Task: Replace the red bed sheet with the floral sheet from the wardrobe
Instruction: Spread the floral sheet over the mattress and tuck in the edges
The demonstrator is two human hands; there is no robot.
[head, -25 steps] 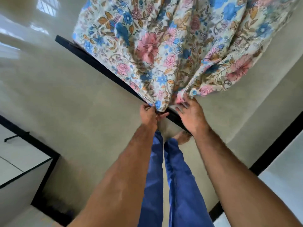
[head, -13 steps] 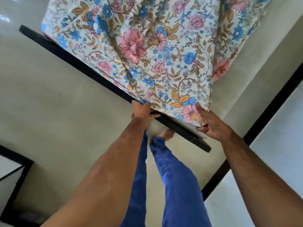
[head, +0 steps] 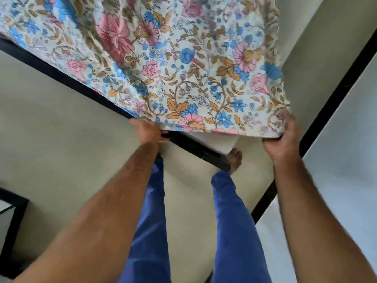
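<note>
While both hands are gripping its lower hem, left hand (head: pixel 147 130) and right hand (head: pixel 282 137) curled on cloth, the floral sheet (head: pixel 163 64) is filling the upper frame over the black bed frame (head: pixel 195 149) and beige floor (head: pixel 51 119).

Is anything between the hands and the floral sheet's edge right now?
Nothing visible. The left hand and right hand both already grip the lower edge of the blue, pink and orange floral cotton sheet, which hangs over the black bed frame edge.
</note>
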